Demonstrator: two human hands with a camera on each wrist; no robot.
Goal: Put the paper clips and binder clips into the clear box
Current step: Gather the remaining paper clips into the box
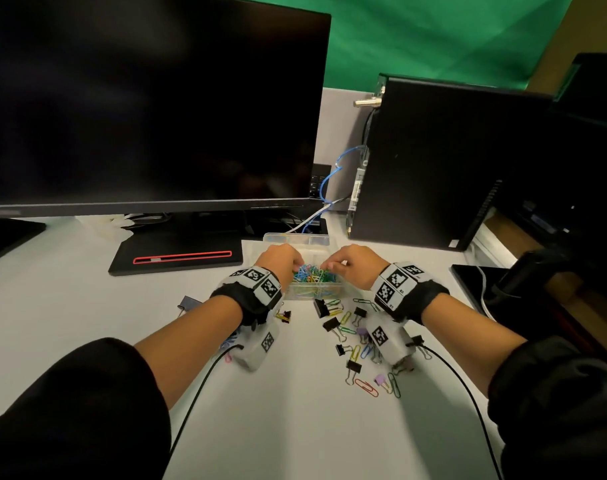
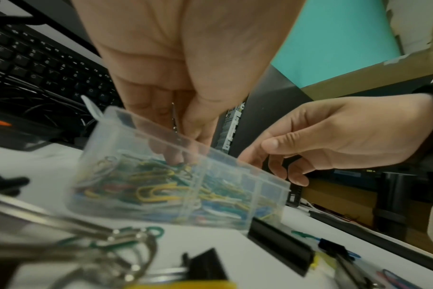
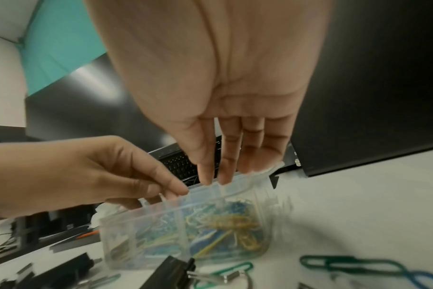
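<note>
The big white table is holding everything, with a wide black monitor and a black computer tower standing at its far side. That leaves the near part for the sorting job.

The small clear plastic box with dividers is sitting in the middle, just past both hands, so each hand can be reaching it easily. It is already holding a heap of bright wire paper clips.

The left hand is dipping its fingers down into the box. Its grip is pressed together, and a thin metal bit is showing between the thumb and fingers, but I cannot tell for sure what it is pinching. The right hand is hovering over the box's far rim with its fingers straight and a little spread, holding nothing. I think it is letting clips drop or steadying the box.

Many black metal binder clips and loose coloured paper clips are lying on the table near the wrists, waiting their turn.

The head view is showing that whole scattered pile. The left wrist view alone is showing fingertips through the clear wall. The right wrist view is showing the straight fingers from below.
</note>
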